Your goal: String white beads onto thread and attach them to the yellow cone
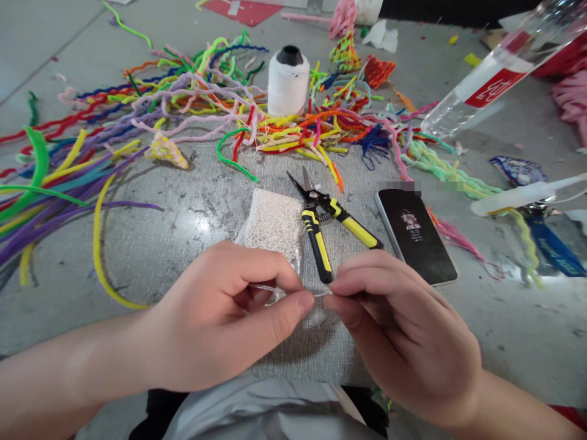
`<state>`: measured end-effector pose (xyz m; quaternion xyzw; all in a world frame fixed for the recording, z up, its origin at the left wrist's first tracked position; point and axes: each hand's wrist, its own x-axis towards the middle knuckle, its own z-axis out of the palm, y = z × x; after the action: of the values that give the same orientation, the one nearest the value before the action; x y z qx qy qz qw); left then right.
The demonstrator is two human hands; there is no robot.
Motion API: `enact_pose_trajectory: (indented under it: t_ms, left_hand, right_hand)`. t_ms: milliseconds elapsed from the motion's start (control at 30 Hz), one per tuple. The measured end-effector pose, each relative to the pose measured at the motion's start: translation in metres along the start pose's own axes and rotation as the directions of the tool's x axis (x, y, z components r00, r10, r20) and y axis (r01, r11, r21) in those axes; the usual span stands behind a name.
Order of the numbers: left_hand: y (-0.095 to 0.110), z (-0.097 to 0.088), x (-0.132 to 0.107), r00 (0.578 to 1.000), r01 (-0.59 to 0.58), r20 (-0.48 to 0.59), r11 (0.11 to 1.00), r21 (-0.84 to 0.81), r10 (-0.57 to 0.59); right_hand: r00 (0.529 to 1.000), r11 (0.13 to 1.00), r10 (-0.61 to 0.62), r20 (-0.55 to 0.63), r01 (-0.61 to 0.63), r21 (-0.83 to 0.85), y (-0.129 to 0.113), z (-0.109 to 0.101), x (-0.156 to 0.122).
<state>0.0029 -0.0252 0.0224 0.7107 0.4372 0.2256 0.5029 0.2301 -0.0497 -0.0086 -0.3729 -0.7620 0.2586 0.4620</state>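
Note:
My left hand (224,318) and my right hand (403,330) meet at the table's near edge, both pinched on a thin clear thread (321,294) stretched between their fingertips. Just behind the hands lies a clear bag of small white beads (274,223), partly hidden by my left fingers. To its right rest yellow-and-black snips (328,223), blades pointing away from me.
A black phone (415,235) lies right of the snips. Beyond them sprawl several coloured pipe cleaners (183,104) round a white thread spool (288,82). A clear plastic bottle (495,73) leans at the upper right. A blue lanyard (553,247) lies at the right.

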Motion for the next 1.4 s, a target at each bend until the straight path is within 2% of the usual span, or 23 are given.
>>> enact_pose_trajectory:
  t_ms: [467,700,967,1233,1400]
  left_hand:
    - [0.000,0.001,0.001,0.999,0.022,0.037,0.998,-0.065,-0.020]
    - [0.001,0.000,0.002,0.990,0.111,0.089,0.991,-0.069,-0.104]
    - [0.000,-0.001,0.003,0.981,0.167,0.124,0.979,-0.119,-0.152]
    - [-0.006,-0.003,0.009,0.953,0.205,0.270,0.947,-0.246,-0.136]
    - [-0.008,-0.003,0.014,0.934,0.250,0.327,0.920,-0.300,-0.147]
  right_hand:
    - [1.000,1.000,-0.014,0.028,0.013,0.016,0.000,0.000,-0.001]
    - [0.999,0.999,0.007,0.035,-0.008,0.036,0.000,0.001,-0.003]
    - [0.996,0.999,-0.038,0.083,0.037,0.008,-0.002,-0.004,-0.001]
    - [0.979,0.988,-0.152,0.133,0.148,0.041,0.003,-0.002,-0.009]
    - [0.972,0.983,-0.185,0.147,0.185,0.014,0.006,0.001,-0.015]
